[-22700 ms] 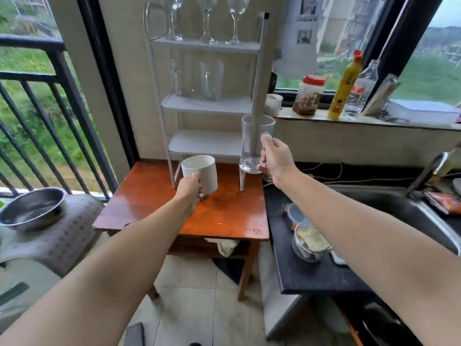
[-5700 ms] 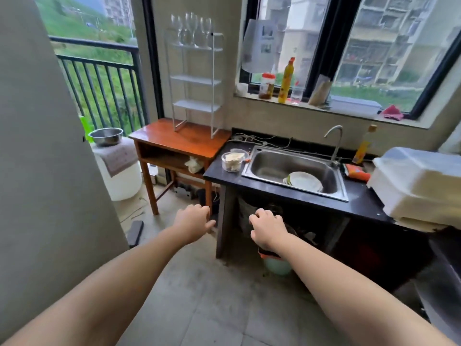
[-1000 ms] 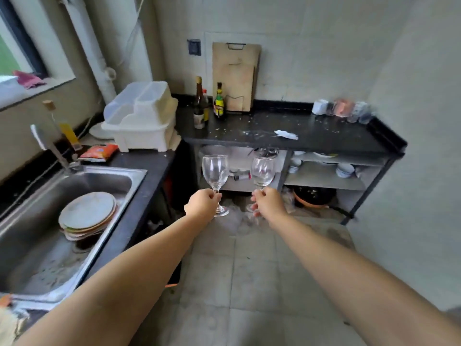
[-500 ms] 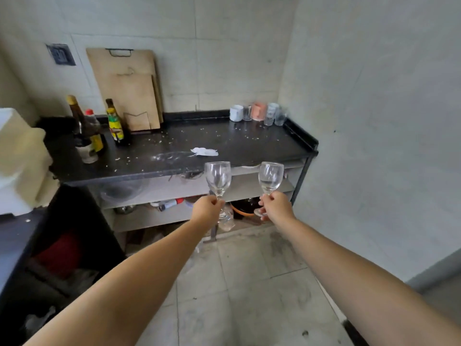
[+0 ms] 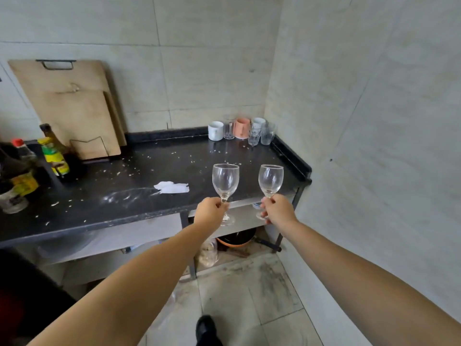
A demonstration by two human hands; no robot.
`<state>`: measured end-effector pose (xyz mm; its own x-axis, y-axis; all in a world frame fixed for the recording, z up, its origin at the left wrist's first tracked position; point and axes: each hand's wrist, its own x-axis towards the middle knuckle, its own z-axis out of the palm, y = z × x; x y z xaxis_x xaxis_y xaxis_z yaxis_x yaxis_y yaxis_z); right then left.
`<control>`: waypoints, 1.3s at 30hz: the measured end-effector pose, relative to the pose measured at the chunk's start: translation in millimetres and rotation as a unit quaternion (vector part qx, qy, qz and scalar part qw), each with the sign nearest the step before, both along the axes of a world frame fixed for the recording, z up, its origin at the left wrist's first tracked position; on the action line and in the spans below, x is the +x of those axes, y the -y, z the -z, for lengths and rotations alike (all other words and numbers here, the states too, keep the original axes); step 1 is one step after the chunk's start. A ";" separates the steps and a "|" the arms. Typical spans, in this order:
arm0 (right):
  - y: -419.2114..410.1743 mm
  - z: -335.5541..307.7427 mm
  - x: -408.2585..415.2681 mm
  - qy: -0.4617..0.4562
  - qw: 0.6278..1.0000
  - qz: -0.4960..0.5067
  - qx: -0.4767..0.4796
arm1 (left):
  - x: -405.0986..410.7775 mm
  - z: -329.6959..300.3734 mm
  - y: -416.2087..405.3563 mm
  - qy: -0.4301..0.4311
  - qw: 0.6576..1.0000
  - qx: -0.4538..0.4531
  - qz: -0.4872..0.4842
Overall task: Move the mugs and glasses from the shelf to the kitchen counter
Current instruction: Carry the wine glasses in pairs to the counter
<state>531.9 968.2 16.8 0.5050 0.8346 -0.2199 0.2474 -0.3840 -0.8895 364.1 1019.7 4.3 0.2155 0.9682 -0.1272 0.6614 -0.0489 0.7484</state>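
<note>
The left hand [image 5: 210, 211] is pinching the thin stem of a clear wine glass [image 5: 225, 181]; the right hand [image 5: 280, 209] is clasping the stem of a second wine glass [image 5: 270, 180]. Both rounded bowls are hanging upright over the front edge of the speckled black stone counter [image 5: 139, 178], where a white mug [image 5: 215, 130], a pink mug [image 5: 242, 127] and ribbed tumblers [image 5: 255, 136] are clustering in the far corner.

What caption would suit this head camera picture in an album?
Left hand and right hand carry two wine glasses toward the black counter.

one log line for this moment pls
phase: carry | left hand: wine glass | right hand: second wine glass | counter: not yet placed
</note>
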 end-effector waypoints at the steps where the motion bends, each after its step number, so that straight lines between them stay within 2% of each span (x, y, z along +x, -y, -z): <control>1: -19.9 2.7 6.8 -0.002 1.000 0.000 -0.001 | 6.8 2.1 -19.0 -0.001 1.000 0.003 -0.002; 11: -225.4 -1.3 67.7 -0.009 1.000 0.008 0.004 | 59.5 3.8 -239.1 -0.008 1.000 0.012 -0.017; 15: -297.5 5.1 87.2 -0.046 0.999 0.029 -0.006 | 72.9 4.9 -311.9 0.002 0.999 -0.024 -0.031; 22: -397.5 39.5 112.1 -0.100 0.994 0.021 -0.029 | 97.0 28.0 -393.8 0.012 0.996 -0.073 -0.046; 28: -492.7 79.9 141.0 -0.082 0.995 -0.033 -0.049 | 135.2 58.7 -472.0 0.024 0.990 -0.088 -0.108; 31: -527.5 99.9 155.8 -0.041 0.996 -0.071 -0.045 | 158.4 78.0 -503.2 0.043 0.985 -0.088 -0.145; 39: -595.5 157.7 167.0 -0.094 0.992 -0.079 -0.027 | 202.8 130.2 -561.2 0.065 0.974 -0.094 -0.195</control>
